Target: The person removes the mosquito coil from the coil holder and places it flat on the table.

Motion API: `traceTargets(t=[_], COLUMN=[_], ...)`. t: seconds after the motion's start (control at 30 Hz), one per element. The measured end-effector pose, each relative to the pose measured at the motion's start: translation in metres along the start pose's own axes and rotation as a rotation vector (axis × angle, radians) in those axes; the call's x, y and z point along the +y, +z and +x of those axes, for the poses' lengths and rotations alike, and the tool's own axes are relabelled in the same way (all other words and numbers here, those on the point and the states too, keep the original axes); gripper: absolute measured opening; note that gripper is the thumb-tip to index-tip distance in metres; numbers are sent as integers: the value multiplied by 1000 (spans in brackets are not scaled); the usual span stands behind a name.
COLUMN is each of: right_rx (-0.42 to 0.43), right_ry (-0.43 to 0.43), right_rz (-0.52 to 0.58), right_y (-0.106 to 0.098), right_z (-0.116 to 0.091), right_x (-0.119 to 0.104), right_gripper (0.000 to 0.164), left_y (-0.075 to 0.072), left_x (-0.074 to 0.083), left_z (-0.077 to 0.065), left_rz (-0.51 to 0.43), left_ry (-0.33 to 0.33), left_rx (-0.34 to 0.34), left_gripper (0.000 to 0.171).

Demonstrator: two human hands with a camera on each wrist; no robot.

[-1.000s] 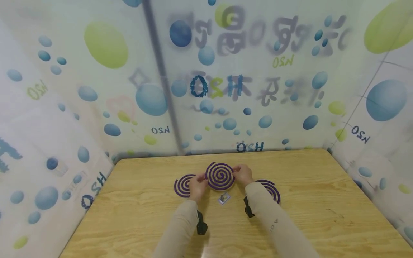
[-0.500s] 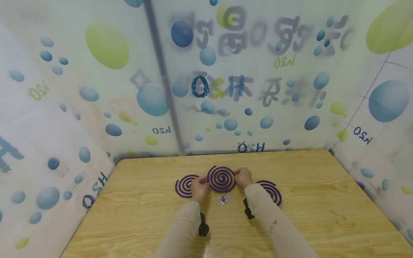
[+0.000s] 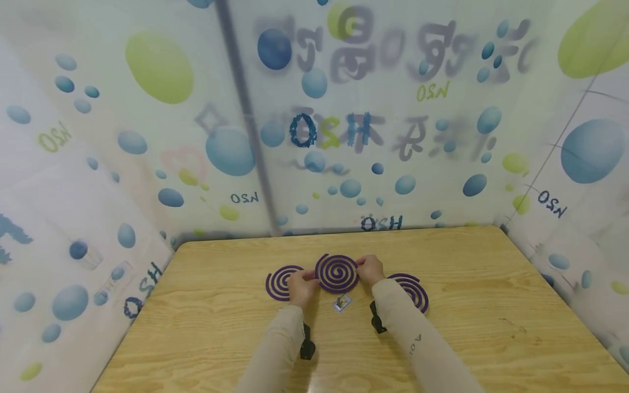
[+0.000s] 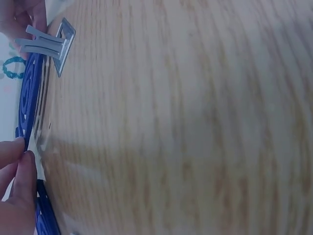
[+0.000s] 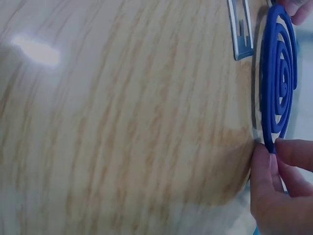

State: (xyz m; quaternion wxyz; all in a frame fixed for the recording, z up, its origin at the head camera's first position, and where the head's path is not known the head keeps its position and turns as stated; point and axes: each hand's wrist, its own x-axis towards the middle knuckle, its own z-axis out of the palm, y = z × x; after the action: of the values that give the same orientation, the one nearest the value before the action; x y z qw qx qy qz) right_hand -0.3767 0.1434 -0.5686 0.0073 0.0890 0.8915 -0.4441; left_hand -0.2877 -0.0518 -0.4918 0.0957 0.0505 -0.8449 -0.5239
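Note:
A purple spiral mosquito coil (image 3: 337, 272) is held between both hands just above the table, its flat face toward the head camera. My left hand (image 3: 302, 288) pinches its left edge between thumb and fingers, as the left wrist view shows. On the opposite edge, my right hand (image 3: 371, 271) pinches the rim; the coil (image 5: 267, 88) appears nearly edge-on in the right wrist view. In front of it lies a small metal coil stand (image 3: 342, 302) with a raised prong, also seen as a bent metal stand (image 4: 61, 49) in the left wrist view.
A second coil (image 3: 272, 287) lies left, partly behind my left hand. Another coil (image 3: 421, 297) lies right, partly covered by my right sleeve (image 3: 403, 311). The wooden table (image 3: 211, 327) ends at a patterned fabric wall (image 3: 344, 207) behind.
The held coil has come slightly down and toward me, and my left hand has shifted a little with it. In the last half second the hands have hardly moved.

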Motion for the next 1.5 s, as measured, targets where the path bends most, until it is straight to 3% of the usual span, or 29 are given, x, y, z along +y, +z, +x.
traceTargets(t=[0.13,0.27,0.57,0.87,1.1,1.5], right_rx=[-27,-31,-17,-22,-26,-30], right_ry=[106,146,193,173,186,161], right_rz=[62,116,159,144,171,186], right_y=[-37,-54,-47,-47,-48,-50], right_z=[-59,-85,-71,-74,-76,-80], right_x=[-61,-84,-71,-73,-74,-77], right_gripper=[19,22,22,21,22,27], left_y=[0,2,3,4,6,4], left_x=[0,1,5,3,2,2], left_z=[0,0,0,-1,-1,-2], left_rz=[-2,1,8,-18,-35,-17], left_ry=[7,9,-4,1,-39,25], left_rx=[4,8,27,27,28,-10], left_gripper=[22,22,22,25,30,33])
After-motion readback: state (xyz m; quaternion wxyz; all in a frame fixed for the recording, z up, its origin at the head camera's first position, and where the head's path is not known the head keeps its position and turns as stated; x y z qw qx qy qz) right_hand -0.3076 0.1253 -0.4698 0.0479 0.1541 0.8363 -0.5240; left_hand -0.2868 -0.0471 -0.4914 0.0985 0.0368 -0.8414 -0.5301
